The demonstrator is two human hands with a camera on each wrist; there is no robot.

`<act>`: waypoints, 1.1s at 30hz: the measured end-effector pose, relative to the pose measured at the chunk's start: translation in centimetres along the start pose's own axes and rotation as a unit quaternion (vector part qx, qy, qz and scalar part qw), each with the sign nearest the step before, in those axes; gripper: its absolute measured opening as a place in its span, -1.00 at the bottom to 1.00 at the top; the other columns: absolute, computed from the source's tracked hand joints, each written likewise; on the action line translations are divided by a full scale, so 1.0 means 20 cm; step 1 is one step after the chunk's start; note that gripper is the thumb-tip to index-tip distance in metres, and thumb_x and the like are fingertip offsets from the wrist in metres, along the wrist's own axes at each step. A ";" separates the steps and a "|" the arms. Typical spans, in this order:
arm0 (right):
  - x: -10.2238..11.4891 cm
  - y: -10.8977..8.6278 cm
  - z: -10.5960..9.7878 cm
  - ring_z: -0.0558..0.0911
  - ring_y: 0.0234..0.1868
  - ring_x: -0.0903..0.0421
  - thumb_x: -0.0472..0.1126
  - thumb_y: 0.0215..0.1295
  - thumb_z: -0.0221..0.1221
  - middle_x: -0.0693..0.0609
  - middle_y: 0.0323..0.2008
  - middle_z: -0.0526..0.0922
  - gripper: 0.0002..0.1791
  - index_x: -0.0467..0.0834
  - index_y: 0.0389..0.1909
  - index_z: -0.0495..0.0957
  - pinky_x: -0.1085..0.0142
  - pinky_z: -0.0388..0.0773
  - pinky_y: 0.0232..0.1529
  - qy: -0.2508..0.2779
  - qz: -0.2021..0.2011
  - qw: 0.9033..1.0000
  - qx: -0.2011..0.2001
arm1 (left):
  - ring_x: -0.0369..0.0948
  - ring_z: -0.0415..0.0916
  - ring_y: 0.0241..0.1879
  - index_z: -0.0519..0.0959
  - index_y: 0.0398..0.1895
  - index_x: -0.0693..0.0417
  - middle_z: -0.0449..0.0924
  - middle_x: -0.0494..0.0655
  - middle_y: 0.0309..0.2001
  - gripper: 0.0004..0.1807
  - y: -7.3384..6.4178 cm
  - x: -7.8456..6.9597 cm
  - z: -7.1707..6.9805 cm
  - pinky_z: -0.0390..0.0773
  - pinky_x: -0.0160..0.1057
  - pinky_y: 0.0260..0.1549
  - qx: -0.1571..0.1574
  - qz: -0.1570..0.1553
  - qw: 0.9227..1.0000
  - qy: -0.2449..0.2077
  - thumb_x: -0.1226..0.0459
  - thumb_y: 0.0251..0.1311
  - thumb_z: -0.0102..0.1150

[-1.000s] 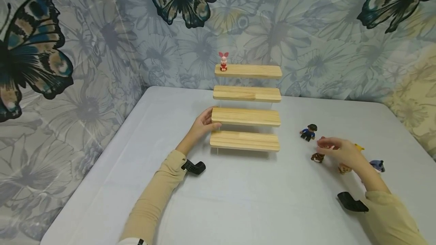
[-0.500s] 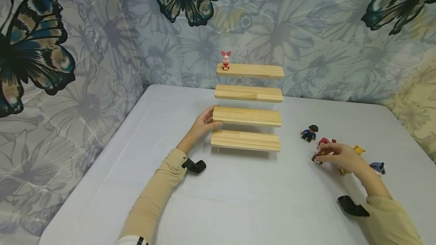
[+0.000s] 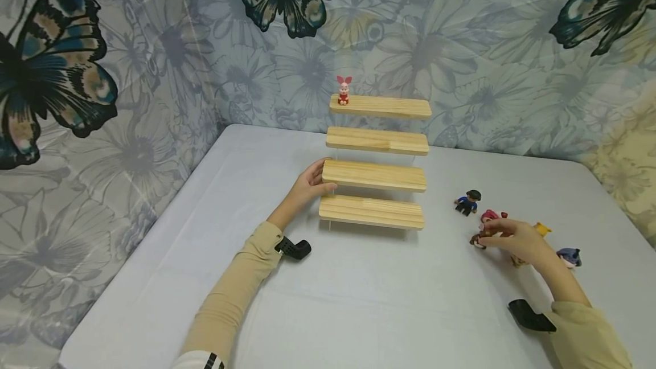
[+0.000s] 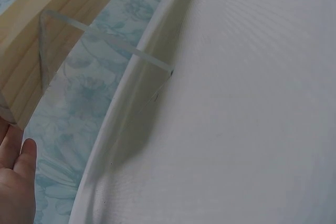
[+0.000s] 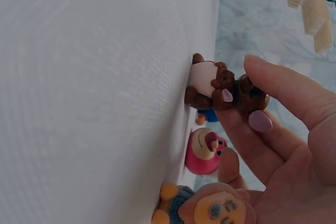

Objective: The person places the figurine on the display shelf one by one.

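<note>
A tiered display stand [image 3: 371, 175] with wooden planks on clear supports stands mid-table. My left hand [image 3: 307, 187] grips the left end of its second plank from the bottom; in the left wrist view the thumb lies by the plank's corner [image 4: 16, 114]. To the right, my right hand [image 3: 523, 242] pinches a brown bear figurine [image 5: 203, 80] with a pale belly, thumb and fingers about its head. The bear's feet are at the tablecloth; whether they touch it I cannot tell. A small pink pig figurine [image 3: 343, 93] sits on the top plank's left end.
Around my right hand are a dark-capped toy figure [image 3: 467, 204], a pink bear figurine [image 5: 199, 153], a fuzzy-hooded figurine [image 5: 218, 211], a yellow figurine [image 3: 541, 229] and a blue-grey one [image 3: 569, 256]. A butterfly-print cloth [image 3: 287, 78] hangs behind the white table [image 3: 369, 295].
My right hand has lowered from above the figurines onto the brown bear and its fingers have closed on it. My left hand keeps its hold on the stand. The head view shifts slightly.
</note>
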State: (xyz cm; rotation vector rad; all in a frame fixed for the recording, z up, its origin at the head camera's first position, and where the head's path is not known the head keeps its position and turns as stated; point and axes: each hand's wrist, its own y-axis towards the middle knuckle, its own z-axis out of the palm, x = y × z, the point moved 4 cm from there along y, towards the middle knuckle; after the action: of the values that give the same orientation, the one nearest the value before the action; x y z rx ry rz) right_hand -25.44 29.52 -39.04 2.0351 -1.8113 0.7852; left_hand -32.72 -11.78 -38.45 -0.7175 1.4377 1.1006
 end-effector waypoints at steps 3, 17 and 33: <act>0.00 0.00 0.00 0.37 -0.35 0.07 -0.01 0.09 0.24 -0.14 -0.24 0.53 -0.46 -0.38 -0.08 0.47 0.32 0.30 -0.52 -0.002 0.000 1.000 0.000 | -0.05 0.26 0.14 0.00 0.32 0.35 0.19 0.21 0.21 -0.26 0.00 0.00 0.00 0.31 -0.22 0.03 0.000 0.000 1.000 0.000 0.50 0.09 0.11; 0.03 -0.01 -0.02 0.30 -0.46 0.09 0.02 0.08 0.24 -0.08 -0.31 0.54 -0.47 -0.36 -0.12 0.50 0.33 0.21 -0.62 -0.015 -0.007 1.000 -0.021 | -0.05 0.27 0.13 0.02 0.32 0.33 0.19 0.20 0.21 -0.26 0.00 0.00 0.00 0.32 -0.23 0.03 -0.005 0.000 1.000 0.004 0.51 0.08 0.12; 0.11 0.00 -0.06 0.34 -0.36 0.05 0.02 0.16 0.17 -0.10 -0.31 0.52 -0.46 -0.35 -0.03 0.47 0.24 0.30 -0.50 0.003 -0.019 0.998 -0.068 | -0.06 0.25 0.14 0.00 0.32 0.33 0.18 0.19 0.22 -0.26 -0.01 -0.01 0.01 0.31 -0.23 0.03 -0.003 0.004 1.000 0.002 0.50 0.09 0.11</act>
State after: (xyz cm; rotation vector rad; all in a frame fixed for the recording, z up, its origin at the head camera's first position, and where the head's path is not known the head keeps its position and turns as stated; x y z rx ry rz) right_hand -25.48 28.33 -36.75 1.9721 -1.7667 0.6388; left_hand -32.44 -11.80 -38.36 -0.7181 1.4418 1.1100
